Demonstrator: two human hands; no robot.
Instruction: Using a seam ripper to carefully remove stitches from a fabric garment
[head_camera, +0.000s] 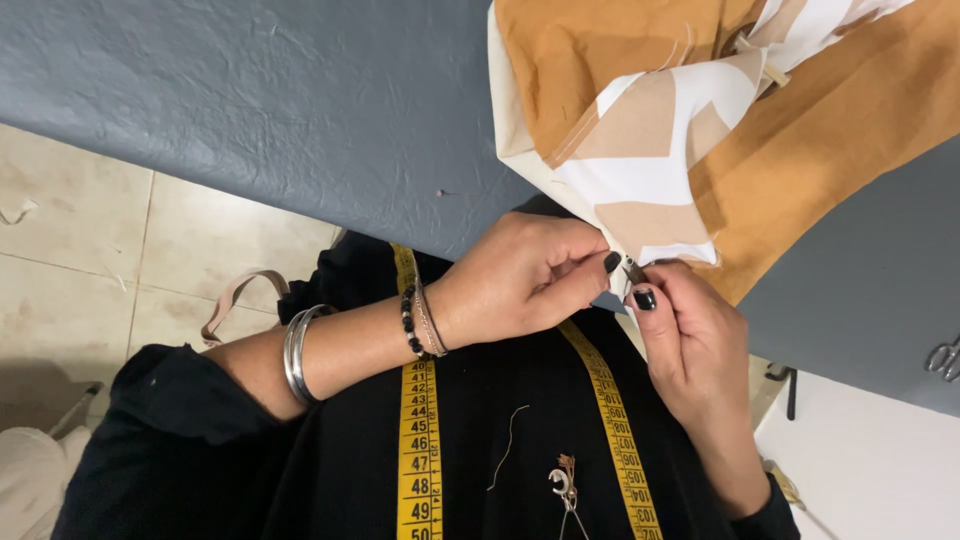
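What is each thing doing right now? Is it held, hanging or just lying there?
Left hand: grip shut, pinching the cloth's corner.
Right hand: grip shut on the same corner.
Cloth: rumpled, lying on the table, corner lifted off the edge.
Table: grey, covered, partly bare.
Tape measure: draped round the person's neck, hanging down.
Bracelets: worn on the left arm.
Loose thread: lying on the black top.

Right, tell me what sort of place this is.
Probably a sewing or tailoring workroom. A yellow measuring tape hangs round the person's neck, both hands pinch the edge of an orange, tan and white patterned fabric over a grey worktable, and scissors lie nearby.
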